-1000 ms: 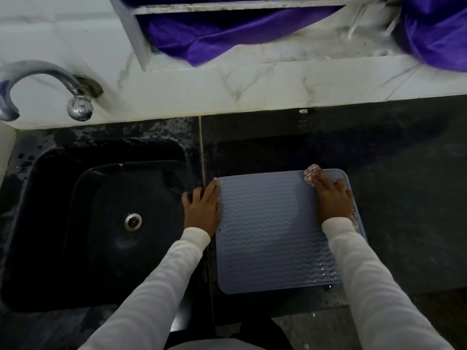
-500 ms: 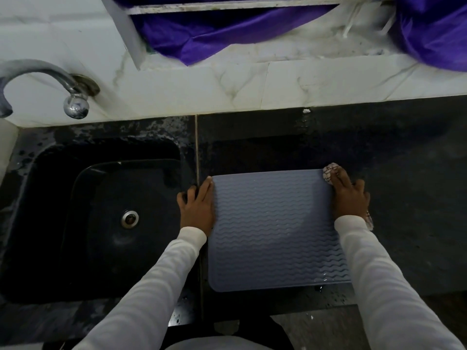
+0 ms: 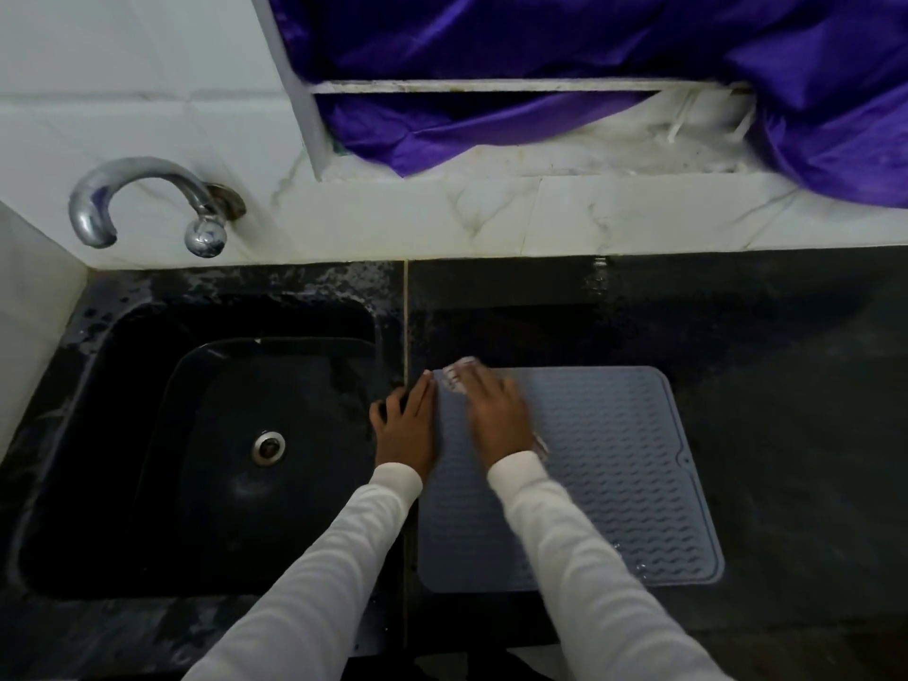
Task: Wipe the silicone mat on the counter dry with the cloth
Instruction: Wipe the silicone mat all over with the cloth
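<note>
The silicone mat lay flat on the dark counter, just right of the sink, its left edge close beside the seam in the stone. The right hand pressed the cloth down at the mat's far-left corner; only a pale patterned bit of cloth showed past the fingertips, with another scrap peeking out near the wrist. The fingers lay fairly flat over it, so the grip looked like a press rather than a pinch — whether the thumb curled round the cloth underneath could not be told. The left hand rested with straight fingers against the mat's left edge, holding nothing, apparently steadying the mat against sliding.

As to progress, the wipe seemed well under way but not finished. The far and middle ribs of the mat showed no obvious shine, though the dim light made that hard to judge. Near the front-right corner, glints that looked like droplets sat among the ribs, and the near strip under the right sleeve was hidden. By that reading, 1 band at least — the front edge — was left to wipe. The counter around the sink rim also looked wet, which could dampen the mat's edge again.
</note>
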Action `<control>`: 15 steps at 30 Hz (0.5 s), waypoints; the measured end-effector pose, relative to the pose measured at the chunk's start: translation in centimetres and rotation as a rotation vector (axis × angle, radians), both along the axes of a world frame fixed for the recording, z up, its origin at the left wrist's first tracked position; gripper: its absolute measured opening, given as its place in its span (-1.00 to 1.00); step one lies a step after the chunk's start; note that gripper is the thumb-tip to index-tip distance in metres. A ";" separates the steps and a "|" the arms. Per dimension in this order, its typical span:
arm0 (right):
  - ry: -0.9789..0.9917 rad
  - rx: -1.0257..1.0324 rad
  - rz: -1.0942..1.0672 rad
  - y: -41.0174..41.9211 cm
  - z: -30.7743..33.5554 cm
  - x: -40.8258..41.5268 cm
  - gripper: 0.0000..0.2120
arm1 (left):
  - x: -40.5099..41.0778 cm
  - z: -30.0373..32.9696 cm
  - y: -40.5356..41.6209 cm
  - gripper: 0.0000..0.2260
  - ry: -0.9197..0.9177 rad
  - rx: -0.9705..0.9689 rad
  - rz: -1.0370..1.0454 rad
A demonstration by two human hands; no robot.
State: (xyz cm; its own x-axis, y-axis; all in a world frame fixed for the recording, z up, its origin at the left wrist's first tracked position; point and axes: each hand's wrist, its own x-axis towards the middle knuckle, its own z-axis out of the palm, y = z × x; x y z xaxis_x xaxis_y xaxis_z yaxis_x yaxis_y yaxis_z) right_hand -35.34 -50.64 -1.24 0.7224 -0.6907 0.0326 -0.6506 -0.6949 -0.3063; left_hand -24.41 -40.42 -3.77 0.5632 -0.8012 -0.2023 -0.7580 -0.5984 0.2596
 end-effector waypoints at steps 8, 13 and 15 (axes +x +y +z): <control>0.190 0.090 0.059 4.1 -1.5 2.3 -0.39 | -0.4 -1.4 0.5 -0.46 -0.118 -0.114 0.017; 0.262 0.055 0.090 3.4 -0.3 1.6 -0.34 | -0.3 -1.3 0.5 -0.47 -0.107 -0.092 0.000; 0.289 0.055 0.100 2.7 -0.3 1.0 -0.31 | -0.2 -1.2 0.5 -0.45 -0.098 -0.038 -0.022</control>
State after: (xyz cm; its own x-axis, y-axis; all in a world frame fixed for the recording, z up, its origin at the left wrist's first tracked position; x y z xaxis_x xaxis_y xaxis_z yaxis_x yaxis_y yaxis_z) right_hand -34.30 -47.99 -1.58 0.7609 -0.6106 -0.2196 -0.6453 -0.7476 -0.1572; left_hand -24.64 -39.93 -4.99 0.5607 -0.8198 -0.1161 -0.7939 -0.5721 0.2059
